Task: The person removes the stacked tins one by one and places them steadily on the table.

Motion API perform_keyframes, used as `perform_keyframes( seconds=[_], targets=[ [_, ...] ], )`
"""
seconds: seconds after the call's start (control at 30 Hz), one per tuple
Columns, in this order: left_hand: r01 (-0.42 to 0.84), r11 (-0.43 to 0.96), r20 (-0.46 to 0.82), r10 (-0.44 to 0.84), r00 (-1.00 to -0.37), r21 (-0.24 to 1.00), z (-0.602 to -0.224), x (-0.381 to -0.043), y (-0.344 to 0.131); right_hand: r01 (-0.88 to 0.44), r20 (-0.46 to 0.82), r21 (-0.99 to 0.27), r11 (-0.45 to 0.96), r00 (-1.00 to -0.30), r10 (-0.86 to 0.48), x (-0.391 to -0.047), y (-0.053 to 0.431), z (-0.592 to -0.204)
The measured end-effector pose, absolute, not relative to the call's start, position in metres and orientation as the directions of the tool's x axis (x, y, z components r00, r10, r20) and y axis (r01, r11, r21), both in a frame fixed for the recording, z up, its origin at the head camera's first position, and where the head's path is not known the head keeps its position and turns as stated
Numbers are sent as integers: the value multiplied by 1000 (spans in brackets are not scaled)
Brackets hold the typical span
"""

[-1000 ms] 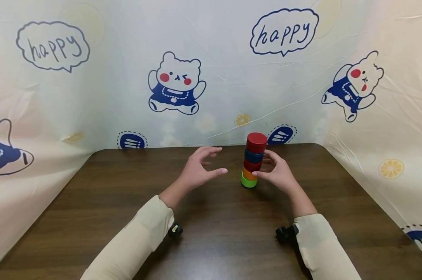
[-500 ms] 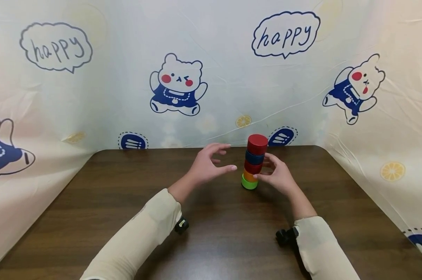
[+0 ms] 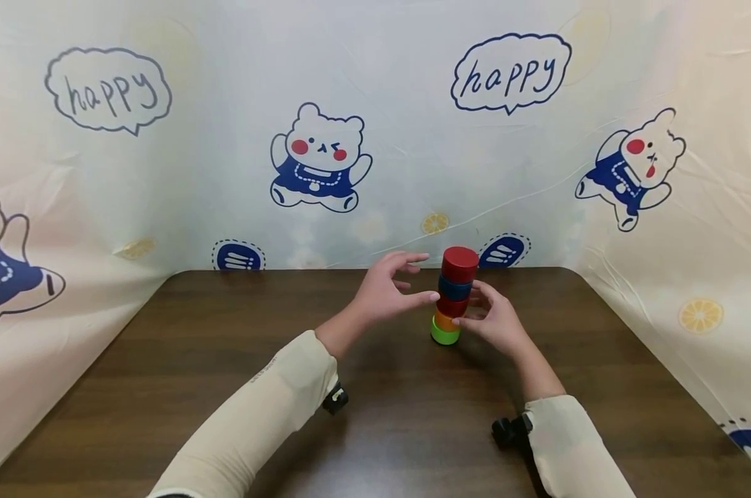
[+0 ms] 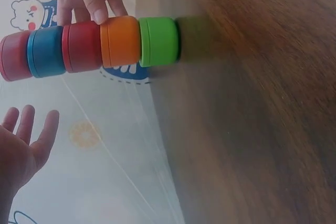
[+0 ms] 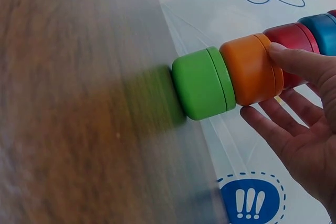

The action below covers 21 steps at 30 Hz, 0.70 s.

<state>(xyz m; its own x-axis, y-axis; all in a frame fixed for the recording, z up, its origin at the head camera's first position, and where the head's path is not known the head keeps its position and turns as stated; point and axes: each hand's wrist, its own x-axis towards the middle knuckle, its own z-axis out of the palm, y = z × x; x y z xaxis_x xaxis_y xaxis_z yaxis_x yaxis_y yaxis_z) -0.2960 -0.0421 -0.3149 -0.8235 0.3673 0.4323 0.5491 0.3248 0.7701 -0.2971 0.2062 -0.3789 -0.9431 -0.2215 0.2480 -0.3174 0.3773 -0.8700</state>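
A stack of five cylinders (image 3: 455,293), two red, is gripped by the right hand (image 3: 497,321); the left hand (image 3: 386,290) is spread wide, empty.

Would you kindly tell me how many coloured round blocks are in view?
5, stacked on the brown wooden table; bottom to top: green round block, orange round block, lower red round block, blue round block, upper red round block.

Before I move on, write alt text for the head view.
A tower of five round blocks, red, blue, red, orange and green from the top, stands on a wooden table between a person's left hand and right hand. A bear-print sheet hangs behind.
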Motion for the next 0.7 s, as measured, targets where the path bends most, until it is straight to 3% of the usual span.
perform_keyframes(
  seconds=[0.7],
  targets=[
    [488, 301, 390, 332, -859, 819, -300, -302, -16, -331, 259, -871, 364, -938, -231, -298, 207, -381]
  ],
)
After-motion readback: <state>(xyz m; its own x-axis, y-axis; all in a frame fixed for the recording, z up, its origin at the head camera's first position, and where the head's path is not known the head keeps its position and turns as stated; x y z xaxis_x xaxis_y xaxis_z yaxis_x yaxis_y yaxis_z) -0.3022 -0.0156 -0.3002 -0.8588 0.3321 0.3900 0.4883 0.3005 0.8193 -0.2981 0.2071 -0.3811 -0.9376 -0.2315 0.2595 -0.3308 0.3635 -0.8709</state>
